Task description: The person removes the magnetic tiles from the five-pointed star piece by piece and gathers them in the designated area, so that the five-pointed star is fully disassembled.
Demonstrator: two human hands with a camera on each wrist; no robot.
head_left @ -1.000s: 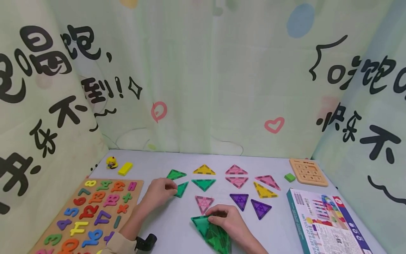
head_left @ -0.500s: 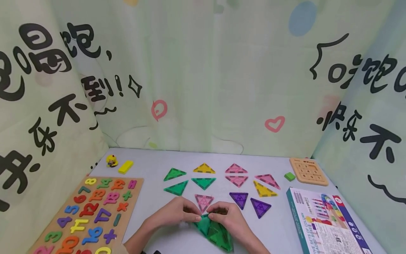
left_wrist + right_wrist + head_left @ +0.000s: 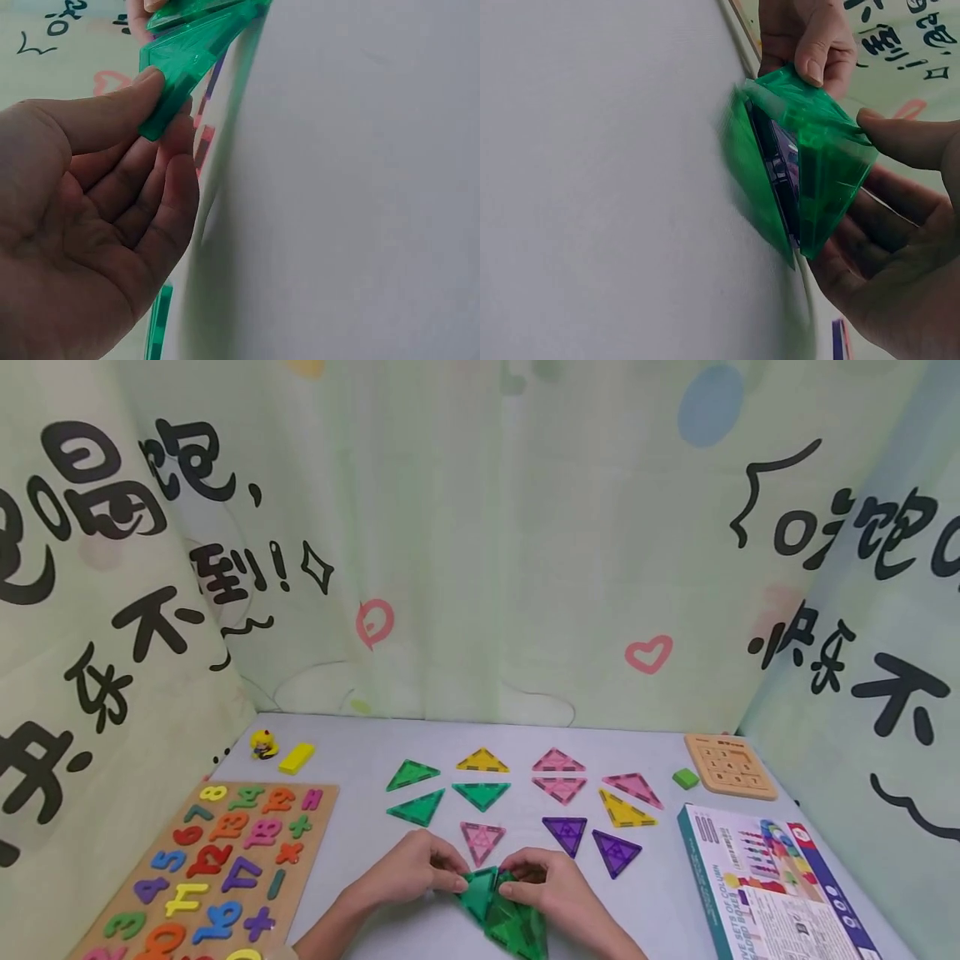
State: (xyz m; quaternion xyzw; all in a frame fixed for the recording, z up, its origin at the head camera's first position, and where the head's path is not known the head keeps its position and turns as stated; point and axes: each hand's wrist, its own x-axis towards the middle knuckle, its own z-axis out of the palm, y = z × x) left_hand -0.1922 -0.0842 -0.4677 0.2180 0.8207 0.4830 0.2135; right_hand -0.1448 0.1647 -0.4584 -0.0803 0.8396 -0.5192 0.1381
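Low in the middle of the head view, both hands meet at green see-through triangular magnetic tiles (image 3: pixel 517 928) joined into a hollow, pointed shape. My left hand (image 3: pixel 408 868) pinches a green triangular tile (image 3: pixel 180 79) at its corner, thumb on one face and fingers behind. From the other side, my right hand (image 3: pixel 564 893) grips the green shape by its upper edge. In the right wrist view, a dark tile edge (image 3: pixel 776 169) shows through a gap in the shape. Just behind the hands lies a pink triangular tile (image 3: pixel 482 841).
Loose triangular tiles lie further back: green (image 3: pixel 417 807), yellow (image 3: pixel 628 810), pink (image 3: pixel 558 790) and purple (image 3: pixel 617 853). A wooden number board (image 3: pixel 217 860) is on the left. At right are a boxed set (image 3: pixel 780 885), a wooden puzzle (image 3: pixel 729 767) and a green block (image 3: pixel 685 779).
My left hand has come from the loose green tiles at the left to the green shape, where it now pinches a tile. My right hand has stayed on the shape.
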